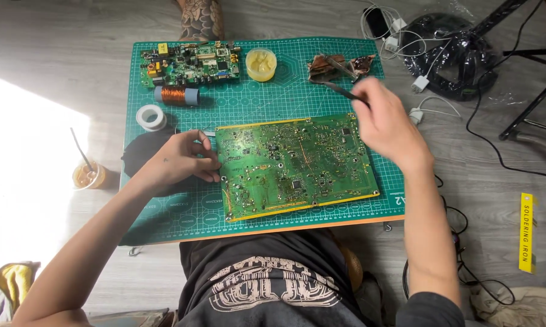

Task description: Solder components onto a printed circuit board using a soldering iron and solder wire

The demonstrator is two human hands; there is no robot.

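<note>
Grey wood-look flooring surrounds a low worktop covered by a green cutting mat (164, 212), seen from above with the person's dark printed shirt (267, 284) at six o'clock. Just beyond, at the centre, a large green circuit board (294, 166) lies flat on the mat, solder side up. The left hand (185, 160), at nine o'clock of the board, rests fingertips on its left edge, its grip loosely curled and holding nothing else, with a dark pad beneath it. The right hand (388, 124) hovers over the board's one o'clock corner, grip closed around a slim dark tool (339, 91), probably tweezers or a probe, though motion blur hides its tip. This looks like the stage of steadying the board and bringing the tool in; working on a joint would call for a firm hold and a fine, steady tip. Farther off lie a white tape roll (151, 117), a copper coil (176, 95), a smaller circuit board (190, 63), a yellow tub (261, 64) and a crumpled brown cloth (327, 68).
</note>
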